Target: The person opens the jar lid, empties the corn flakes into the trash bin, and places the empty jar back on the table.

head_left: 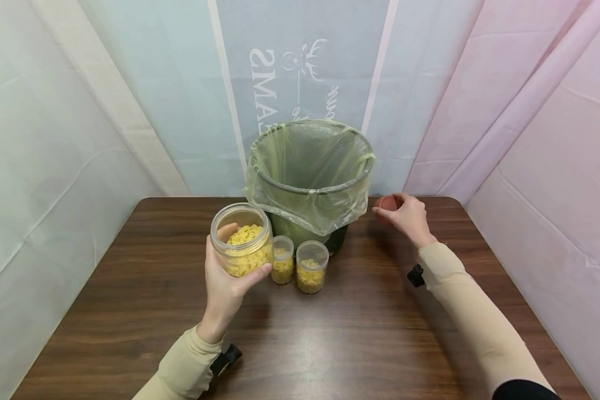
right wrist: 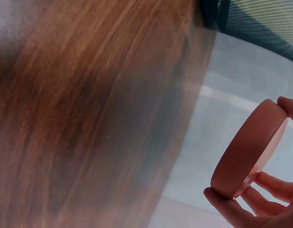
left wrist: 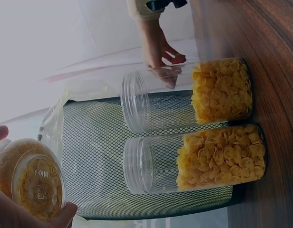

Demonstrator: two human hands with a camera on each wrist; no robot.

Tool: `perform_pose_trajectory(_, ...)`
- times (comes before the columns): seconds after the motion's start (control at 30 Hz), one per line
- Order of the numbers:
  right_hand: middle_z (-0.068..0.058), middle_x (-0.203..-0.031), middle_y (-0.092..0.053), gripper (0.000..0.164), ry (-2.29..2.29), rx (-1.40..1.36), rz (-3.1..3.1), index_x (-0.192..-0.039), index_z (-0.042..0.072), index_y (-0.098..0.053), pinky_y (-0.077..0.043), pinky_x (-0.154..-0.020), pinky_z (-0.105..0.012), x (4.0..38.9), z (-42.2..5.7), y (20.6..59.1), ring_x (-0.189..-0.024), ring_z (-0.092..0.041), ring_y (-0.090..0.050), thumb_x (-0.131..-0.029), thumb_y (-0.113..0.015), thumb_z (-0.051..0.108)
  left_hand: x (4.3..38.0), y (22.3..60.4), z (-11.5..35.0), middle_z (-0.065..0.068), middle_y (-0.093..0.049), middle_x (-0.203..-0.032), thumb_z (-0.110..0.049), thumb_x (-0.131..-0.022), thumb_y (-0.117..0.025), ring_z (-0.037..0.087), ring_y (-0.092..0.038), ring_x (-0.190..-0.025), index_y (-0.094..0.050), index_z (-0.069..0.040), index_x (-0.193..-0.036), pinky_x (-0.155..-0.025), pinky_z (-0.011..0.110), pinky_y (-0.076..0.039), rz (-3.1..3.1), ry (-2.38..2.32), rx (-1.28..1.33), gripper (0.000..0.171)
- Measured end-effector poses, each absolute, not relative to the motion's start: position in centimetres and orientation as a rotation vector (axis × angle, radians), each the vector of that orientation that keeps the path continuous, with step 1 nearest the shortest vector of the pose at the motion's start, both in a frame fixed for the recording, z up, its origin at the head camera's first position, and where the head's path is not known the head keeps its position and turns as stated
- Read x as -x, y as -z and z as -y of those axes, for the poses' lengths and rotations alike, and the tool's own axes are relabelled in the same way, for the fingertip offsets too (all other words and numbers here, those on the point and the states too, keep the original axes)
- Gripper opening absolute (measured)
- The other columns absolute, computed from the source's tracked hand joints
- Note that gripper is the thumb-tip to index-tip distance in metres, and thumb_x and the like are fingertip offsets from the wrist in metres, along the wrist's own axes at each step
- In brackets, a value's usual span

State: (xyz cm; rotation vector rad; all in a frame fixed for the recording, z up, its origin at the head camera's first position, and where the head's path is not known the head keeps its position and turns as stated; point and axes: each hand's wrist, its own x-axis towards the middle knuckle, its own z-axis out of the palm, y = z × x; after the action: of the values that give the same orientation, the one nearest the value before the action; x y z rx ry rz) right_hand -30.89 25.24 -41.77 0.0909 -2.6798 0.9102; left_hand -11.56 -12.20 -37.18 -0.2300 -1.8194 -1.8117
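Observation:
My left hand [head_left: 222, 291] grips a clear open-topped jar [head_left: 250, 261] partly filled with yellow flakes, above the table and left of the bin. In the left wrist view its base [left wrist: 39, 183] faces the camera. Between the thumb and fingers of my right hand [head_left: 411, 219] is a round pinkish-brown lid [head_left: 387, 203], pinched by its rim. The right wrist view shows this lid [right wrist: 246, 149] tilted on edge, above the table's far right. Two more uncapped clear jars, a left one [head_left: 282, 266] and a right one [head_left: 311, 276], stand upright with yellow flakes inside.
A mesh waste bin [head_left: 290, 228] with a pale green liner [head_left: 312, 208] over its rim stands at the table's back, right behind the two jars. The brown wooden table [head_left: 350, 333] reaches to printed fabric curtains [head_left: 170, 94] at the back and sides.

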Motion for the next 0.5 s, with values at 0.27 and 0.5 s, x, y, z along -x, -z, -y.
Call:
perform_pose_trajectory(0.27,-0.026,-0.113,-0.061,0.067,-0.907,-0.017,2.713,-0.121,-0.002,-0.058,-0.051,-0.074,-0.051,32.2,-25.5,42.7,-0.094,-0.042,-0.060,-0.077,-0.073,0.046,11.5,37.0,12.2,0.008,-0.049,-0.125,0.006,-0.057,-0.084,0.021,-0.050,-0.111,-0.043,-0.003,-0.130,-0.095,0.021,-0.042,1.825,1.820,0.234,0.085)
perform_pose_trajectory(0.5,-0.027,-0.112,-0.061,0.068,-0.885,0.041,2.761,-0.121,-0.002,-0.057,-0.051,-0.075,-0.052,33.0,-26.1,43.4,-0.094,-0.044,-0.059,-0.078,-0.072,0.048,11.4,37.1,12.0,0.007,-0.050,-0.125,0.005,-0.056,-0.084,0.021,-0.051,-0.110,-0.043,-0.003,-0.130,-0.095,0.021,-0.042,1.831,1.815,0.241,0.084)
